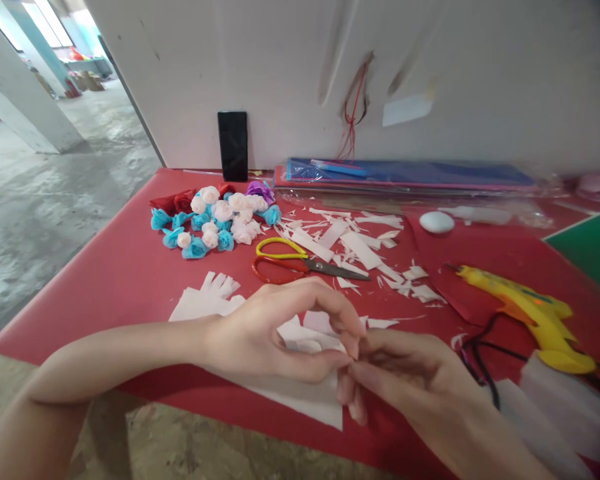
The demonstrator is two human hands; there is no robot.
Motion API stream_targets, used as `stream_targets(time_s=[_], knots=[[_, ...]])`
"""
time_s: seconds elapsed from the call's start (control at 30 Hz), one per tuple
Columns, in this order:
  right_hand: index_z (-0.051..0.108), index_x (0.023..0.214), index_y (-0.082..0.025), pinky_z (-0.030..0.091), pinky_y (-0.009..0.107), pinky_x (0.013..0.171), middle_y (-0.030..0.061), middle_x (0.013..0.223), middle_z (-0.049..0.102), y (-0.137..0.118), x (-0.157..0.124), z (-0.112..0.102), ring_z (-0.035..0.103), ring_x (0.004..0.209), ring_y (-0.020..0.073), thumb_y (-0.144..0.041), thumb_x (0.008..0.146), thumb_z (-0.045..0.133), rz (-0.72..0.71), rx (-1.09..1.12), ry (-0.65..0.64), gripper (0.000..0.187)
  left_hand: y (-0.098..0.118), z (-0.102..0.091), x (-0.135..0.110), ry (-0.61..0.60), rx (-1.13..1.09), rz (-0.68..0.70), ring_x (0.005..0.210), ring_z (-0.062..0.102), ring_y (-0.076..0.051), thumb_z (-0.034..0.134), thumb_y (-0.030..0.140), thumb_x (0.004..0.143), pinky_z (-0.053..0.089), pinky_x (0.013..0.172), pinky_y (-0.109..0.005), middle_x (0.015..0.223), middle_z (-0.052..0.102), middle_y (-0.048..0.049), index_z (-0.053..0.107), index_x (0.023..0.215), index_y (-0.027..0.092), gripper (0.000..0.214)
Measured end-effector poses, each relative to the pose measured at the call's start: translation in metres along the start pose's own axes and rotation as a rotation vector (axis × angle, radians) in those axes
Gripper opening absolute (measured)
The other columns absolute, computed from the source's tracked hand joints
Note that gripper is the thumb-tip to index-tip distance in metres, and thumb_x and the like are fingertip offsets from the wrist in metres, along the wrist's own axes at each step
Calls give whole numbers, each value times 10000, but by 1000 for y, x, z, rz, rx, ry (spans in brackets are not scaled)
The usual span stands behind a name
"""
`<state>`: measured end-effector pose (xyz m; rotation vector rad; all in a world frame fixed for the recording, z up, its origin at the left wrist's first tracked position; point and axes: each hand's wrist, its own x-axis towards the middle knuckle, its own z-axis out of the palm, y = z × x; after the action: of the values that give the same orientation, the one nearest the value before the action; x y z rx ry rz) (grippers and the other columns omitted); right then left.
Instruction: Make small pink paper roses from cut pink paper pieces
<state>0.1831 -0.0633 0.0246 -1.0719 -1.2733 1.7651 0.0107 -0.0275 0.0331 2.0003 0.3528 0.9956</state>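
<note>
My left hand (275, 333) and my right hand (420, 373) meet fingertip to fingertip over the front of the table. Both thumbs and forefingers are pinched together; whatever lies between them is too small or hidden to make out. Beneath my left hand is white crepe-like paper (300, 400), with strips cut into its far left edge (220, 285). Just beyond the hands, scissors (305, 261) with one yellow and one red handle lie with blades closed. White paper scraps (360, 250) are scattered around the blades.
Blue, white, red and purple paper flowers (215, 220) cluster at the back left. A black phone (233, 147) leans on the wall. A yellow glue gun (530, 313) with dark cord lies right, near a white oval object (436, 223). Wrapped coloured sheets (405, 173) line the back.
</note>
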Motion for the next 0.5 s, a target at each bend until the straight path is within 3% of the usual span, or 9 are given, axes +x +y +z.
stream_targets(time_s=[0.13,0.23,0.33,0.5], knots=[[630,618,-194,492,116,434,-25,539,670,5,-1,-2,600,433,69,-207,687,686,66,234,-62,90,0,-4,3,-35,93,69,778,567,-112,554,80,758,484,776,-277,749,626,-67,464,880,117,156],[627,601,-211,502,112,442,-25,530,676,3,-5,-2,614,440,81,-185,694,678,-4,158,-8,109,-1,-6,4,38,285,175,752,564,-117,593,138,742,477,788,-305,756,626,-72,466,865,116,178],[655,639,-245,514,106,448,-32,528,681,0,-10,1,632,454,96,-175,707,655,-190,-82,110,98,-2,-7,4,146,507,273,702,552,-118,583,184,733,474,758,-324,709,615,-46,475,816,135,144],[645,748,-326,533,101,485,-83,573,699,6,-13,-1,644,445,102,-169,716,623,-561,-462,276,161,-1,-5,2,200,813,369,669,557,-122,551,228,722,407,861,-404,628,629,20,523,755,163,77]])
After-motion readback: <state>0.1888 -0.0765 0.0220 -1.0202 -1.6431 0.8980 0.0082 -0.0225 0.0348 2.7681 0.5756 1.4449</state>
